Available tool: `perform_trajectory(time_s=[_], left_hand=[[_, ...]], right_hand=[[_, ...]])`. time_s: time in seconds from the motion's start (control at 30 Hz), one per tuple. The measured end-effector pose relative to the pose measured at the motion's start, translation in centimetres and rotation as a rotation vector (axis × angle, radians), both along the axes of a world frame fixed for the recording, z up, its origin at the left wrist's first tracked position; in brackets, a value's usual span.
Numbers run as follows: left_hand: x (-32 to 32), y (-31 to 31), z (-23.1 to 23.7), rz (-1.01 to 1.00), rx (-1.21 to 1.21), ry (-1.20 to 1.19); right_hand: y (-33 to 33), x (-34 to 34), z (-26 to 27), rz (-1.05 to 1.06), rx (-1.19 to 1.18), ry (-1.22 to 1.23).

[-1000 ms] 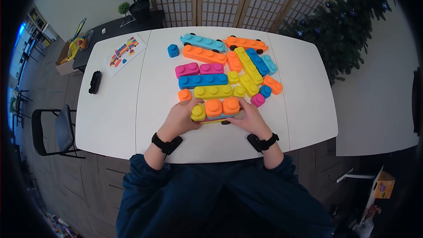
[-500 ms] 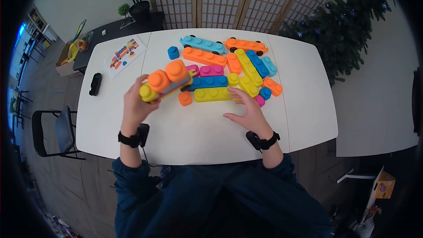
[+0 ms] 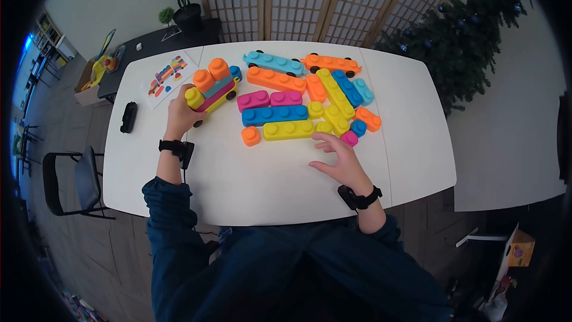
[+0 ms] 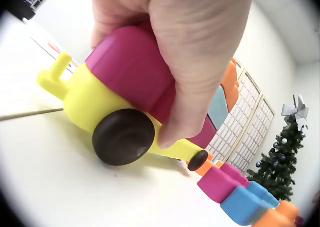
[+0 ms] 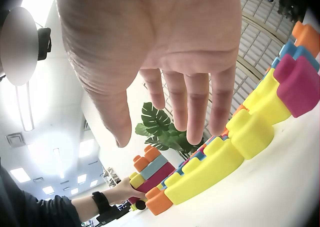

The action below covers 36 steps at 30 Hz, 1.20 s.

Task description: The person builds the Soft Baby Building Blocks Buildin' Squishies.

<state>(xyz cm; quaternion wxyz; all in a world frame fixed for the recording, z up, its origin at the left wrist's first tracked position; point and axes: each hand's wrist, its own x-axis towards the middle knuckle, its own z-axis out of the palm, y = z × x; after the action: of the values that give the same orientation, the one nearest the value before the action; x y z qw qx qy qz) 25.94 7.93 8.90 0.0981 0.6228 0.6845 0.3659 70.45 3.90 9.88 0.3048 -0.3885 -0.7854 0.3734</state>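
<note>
On the table's left part, my left hand [image 3: 182, 113] grips the rear end of a yellow wheeled car [image 3: 217, 104] stacked with magenta, light blue, yellow and orange blocks. The left wrist view shows the thumb against the magenta block [image 4: 132, 67], above the dark wheel [image 4: 123, 136]. Relaxed and holding nothing, my right hand [image 3: 345, 167] hovers just below the long yellow block [image 3: 288, 130] and the small magenta block [image 3: 349, 138]. In the right wrist view its fingers hang apart over the yellow blocks [image 5: 205, 172].
Behind the loose blocks stand a light blue car [image 3: 274, 62] and an orange car [image 3: 331, 64]. A printed picture sheet [image 3: 169, 77] and a black object [image 3: 128, 117] lie at the left. A single orange block [image 3: 251, 136] sits near the middle.
Both hands held the stacked car at the front middle; the right hand let go. My left hand carried the car left and away from the body, beside the blue block.
</note>
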Motion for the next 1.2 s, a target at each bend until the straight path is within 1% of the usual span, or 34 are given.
perform_trajectory(time_s=[0.13, 0.2, 0.33, 0.4, 0.43, 0.5, 0.53, 0.6, 0.63, 0.67, 0.7, 0.73, 0.8, 0.87, 0.9, 0.93, 0.97, 1.0, 1.07, 1.1, 1.17, 1.2], left_hand=[[0.2, 0.6, -0.5, 0.009, -0.013, 0.027], [0.3, 0.9, -0.3, 0.016, -0.070, 0.024], [0.1, 1.6, -0.5, -0.014, -0.041, 0.083], [0.3, 1.8, -0.2, 0.030, -0.201, 0.046], [0.6, 1.7, 0.1, 0.030, -0.200, 0.047], [1.2, 1.0, 0.4, 0.127, -0.181, 0.212], [1.4, 0.7, 0.3, 0.126, -0.180, 0.212], [1.6, -0.4, -0.2, 0.161, 0.050, 0.244], [2.2, -1.2, 0.0, 0.158, 0.050, 0.246], [3.0, -2.0, 0.2, 0.192, 0.080, 0.319], [3.9, -2.8, 0.4, 0.226, 0.110, 0.390], [4.8, -3.6, 0.3, 0.223, 0.110, 0.390], [6.6, -5.3, 0.1, 0.212, 0.200, 0.390], [8.3, -6.7, 0.6, 0.203, 0.194, 0.386], [8.9, -7.2, 0.7, 0.151, 0.207, 0.323], [9.6, -7.7, 0.8, 0.101, 0.219, 0.261], [10.4, -8.0, 1.1, 0.097, 0.265, 0.276], [10.9, -8.4, 1.0, 0.098, 0.265, 0.276], [11.8, -9.2, 1.0, 0.005, 0.243, 0.086], [12.5, -9.5, 1.3, 0.018, 0.260, 0.064], [13.1, -10.0, 1.4, -0.010, 0.235, 0.032], [13.3, -10.2, 1.4, -0.037, 0.210, -0.001]], right_hand=[[-0.1, 0.4, 0.2, -0.022, -0.021, 0.011], [0.0, 0.6, 0.1, -0.021, -0.018, 0.008], [0.2, 0.6, -0.1, -0.017, -0.021, 0.004], [0.4, 0.6, 0.1, -0.010, -0.002, -0.003], [0.4, 0.6, 0.2, -0.005, 0.018, -0.011], [0.7, 0.7, 0.9, -0.011, 0.061, -0.026], [0.9, 0.8, 1.4, -0.018, 0.103, -0.042], [1.1, 1.1, 3.1, -0.043, 0.093, -0.051], [1.4, 1.3, 3.6, -0.068, 0.082, -0.059], [2.0, 1.5, 3.7, -0.072, 0.082, -0.058], [2.8, 1.7, 3.9, -0.060, 0.145, -0.020], [3.6, 1.7, 4.2, -0.047, 0.208, 0.017], [5.5, 1.4, 5.5, -0.047, 0.200, 0.034], [7.9, 0.9, 6.5, -0.070, 0.289, -0.056], [9.4, 0.4, 6.7, -0.070, 0.290, -0.056], [11.0, -0.2, 6.6, -0.087, 0.341, -0.084], [12.6, -0.9, 6.5, -0.103, 0.391, -0.111], [14.2, -1.8, 6.4, -0.103, 0.391, -0.110], [17.1, -3.9, 6.1, -0.082, 0.405, -0.246], [18.4, -5.0, 5.6, -0.081, 0.406, -0.245], [20.7, -7.0, 4.3, -0.094, 0.443, -0.525], [21.7, -7.7, 3.3, -0.092, 0.445, -0.524]])
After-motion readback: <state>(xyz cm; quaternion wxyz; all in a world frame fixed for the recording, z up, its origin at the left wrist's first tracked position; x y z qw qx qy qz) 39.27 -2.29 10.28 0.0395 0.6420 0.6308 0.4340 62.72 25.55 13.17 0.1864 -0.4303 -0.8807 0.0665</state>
